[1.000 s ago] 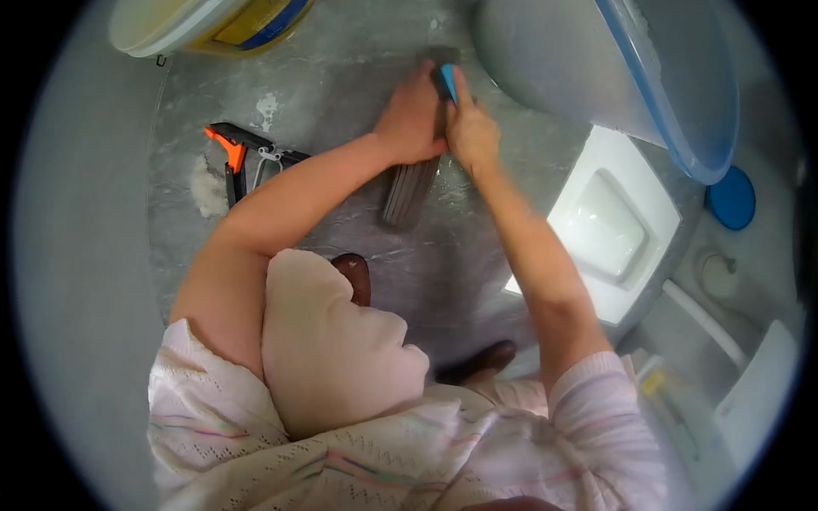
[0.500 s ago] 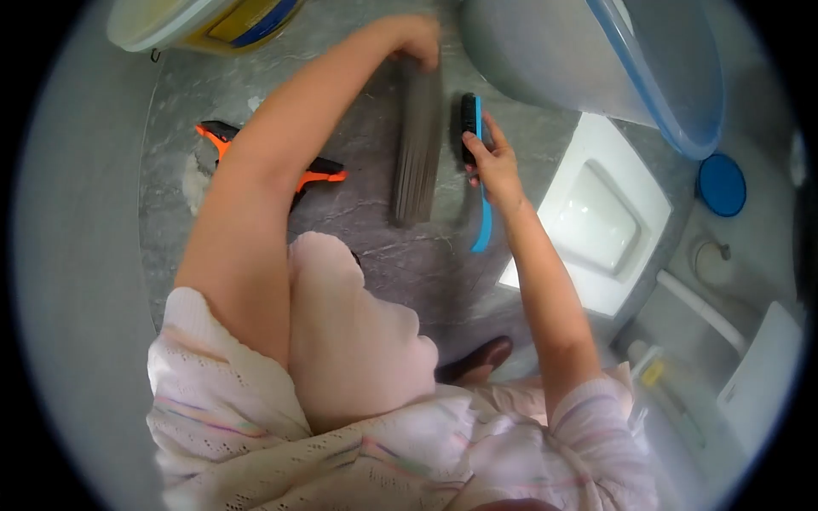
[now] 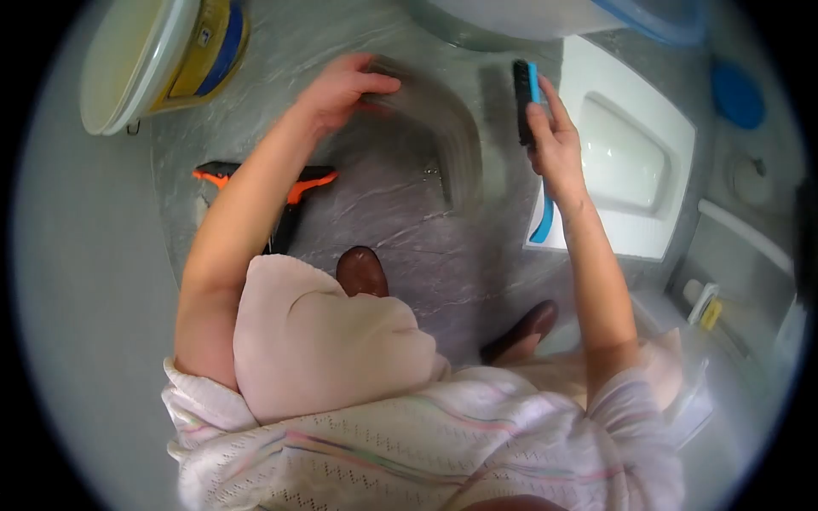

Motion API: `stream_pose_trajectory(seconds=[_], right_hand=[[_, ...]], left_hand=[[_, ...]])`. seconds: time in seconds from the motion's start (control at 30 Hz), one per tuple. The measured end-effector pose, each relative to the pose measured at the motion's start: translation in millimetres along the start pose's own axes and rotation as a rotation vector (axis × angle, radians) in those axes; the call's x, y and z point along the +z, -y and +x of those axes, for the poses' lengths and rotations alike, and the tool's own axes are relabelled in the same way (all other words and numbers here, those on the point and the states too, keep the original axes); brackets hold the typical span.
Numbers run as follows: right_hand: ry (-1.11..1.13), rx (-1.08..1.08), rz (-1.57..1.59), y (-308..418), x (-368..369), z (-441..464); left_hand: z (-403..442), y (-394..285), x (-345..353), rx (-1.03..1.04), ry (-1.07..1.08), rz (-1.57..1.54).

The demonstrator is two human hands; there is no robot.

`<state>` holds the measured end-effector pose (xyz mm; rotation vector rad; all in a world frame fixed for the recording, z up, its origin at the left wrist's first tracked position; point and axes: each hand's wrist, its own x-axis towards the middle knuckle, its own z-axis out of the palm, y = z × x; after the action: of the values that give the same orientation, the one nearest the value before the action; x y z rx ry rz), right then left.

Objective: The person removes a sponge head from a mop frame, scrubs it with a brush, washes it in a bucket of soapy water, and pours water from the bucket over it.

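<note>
My right hand (image 3: 555, 145) is closed round a blue-handled brush (image 3: 523, 102) with black bristles, held over the left edge of a white squat toilet basin (image 3: 626, 153). My left hand (image 3: 345, 89) is at the upper middle, thumb pointing right, at the end of a grey ridged strip (image 3: 460, 128). The strip is smeared by motion and looks curved. Whether my left fingers grip it is hard to make out, though they meet its upper end. Below my left forearm lies a black and orange squeegee-like tool (image 3: 302, 186) on the grey floor.
A yellow and blue bucket (image 3: 200, 60) stands at the upper left. A clear tub with a blue rim (image 3: 665, 24) is at the top right, near a blue round lid (image 3: 738, 94). My brown shoes (image 3: 361, 271) are on the marbled floor (image 3: 409, 247). A white pipe (image 3: 745, 234) runs at right.
My left hand has moved left and down, and the strip has gone from straight to a blurred curve. The brush stays in my right hand, now further right over the basin. The view has shifted.
</note>
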<state>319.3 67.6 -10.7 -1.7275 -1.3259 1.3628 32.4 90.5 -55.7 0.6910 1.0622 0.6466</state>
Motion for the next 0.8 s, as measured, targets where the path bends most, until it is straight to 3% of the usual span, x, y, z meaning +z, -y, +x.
stream_pose_trajectory(seconds=[0.13, 0.17, 0.23, 0.27, 0.37, 0.4, 0.5, 0.6, 0.7, 0.8], right_hand=[[0.024, -0.309, -0.329, 16.5, 47.4, -18.0], [-0.01, -0.526, -0.36, 11.9, 67.2, -18.4], [0.058, -0.512, -0.57, 14.8, 93.4, -27.5], [0.069, -0.496, -0.627, 5.4, 90.3, -27.2], [0.092, -0.415, -0.838, -66.9, 53.0, -20.2], [0.093, -0.372, -0.936, -91.1, 29.8, -20.6], [0.101, -0.215, -0.935, -83.9, 4.2, -29.9], [0.101, -0.222, -0.868, -64.0, 18.1, -29.8], [0.074, -0.319, -0.747, -44.5, 62.1, -22.4], [0.153, -0.261, -0.7, -40.5, 93.0, -20.7]], left_hand=[[-3.7, 14.2, 36.4, 0.121, -0.042, -0.046], [-4.0, 17.7, 39.1, 0.118, -0.052, 0.004], [-4.4, 24.2, 43.8, 0.116, -0.072, 0.107], [-1.6, 31.5, 38.2, 0.147, -0.068, 0.307], [-7.4, 33.6, 38.6, 0.122, 0.0, 0.452], [-5.6, 38.3, 33.2, 0.038, -0.012, 0.223], [1.6, 51.5, 49.4, -0.034, 0.12, 0.337], [15.2, 57.7, 41.5, -0.007, 0.152, 0.365], [14.4, 55.3, 46.9, -0.107, 0.056, 0.477], [16.6, 62.9, 46.5, -0.1, -0.039, 0.555]])
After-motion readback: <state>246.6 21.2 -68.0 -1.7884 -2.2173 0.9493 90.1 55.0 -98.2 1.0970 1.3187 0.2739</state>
